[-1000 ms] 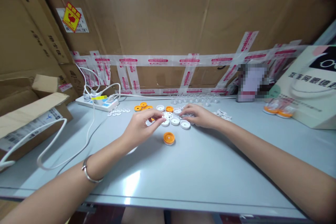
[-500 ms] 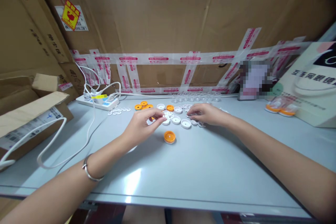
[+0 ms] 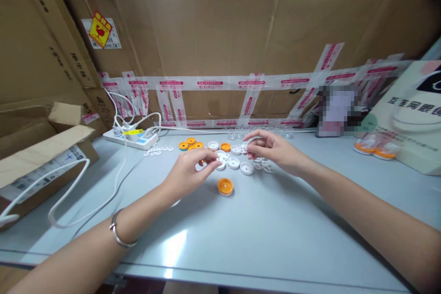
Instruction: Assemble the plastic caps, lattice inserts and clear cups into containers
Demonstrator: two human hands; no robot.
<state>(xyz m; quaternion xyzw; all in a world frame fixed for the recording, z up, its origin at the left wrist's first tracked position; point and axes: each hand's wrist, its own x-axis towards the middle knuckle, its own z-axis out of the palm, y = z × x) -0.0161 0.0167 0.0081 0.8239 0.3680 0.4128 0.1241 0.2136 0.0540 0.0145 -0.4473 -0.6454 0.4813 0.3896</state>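
Note:
My left hand (image 3: 188, 172) is closed in a pinch, thumb and forefinger tips meeting beside a white spoked disc (image 3: 224, 155). What the pinch holds is too small to make out. My right hand (image 3: 274, 149) hovers over small white spoked pieces (image 3: 245, 148), forefinger and thumb curved but apart. White round caps (image 3: 247, 168) lie between the hands. More white spoked pieces (image 3: 264, 166) sit below my right hand. Closer to me stands one orange cap (image 3: 225, 186) with a white base. Several orange caps (image 3: 196, 145) are grouped beyond my left hand.
Small white pieces (image 3: 156, 150) lie near a power strip (image 3: 141, 139) with white cables. An open cardboard box (image 3: 51, 161) is at left. Clear domes (image 3: 279, 132) line the back. At right are a blurred phone (image 3: 337, 110), orange-based clear items (image 3: 386, 150) and a printed box (image 3: 409, 119).
My right hand has lifted slightly and shifted off the right-hand white pieces, its fingers now more spread. My left hand keeps its pinch. The whole view has tilted a little.

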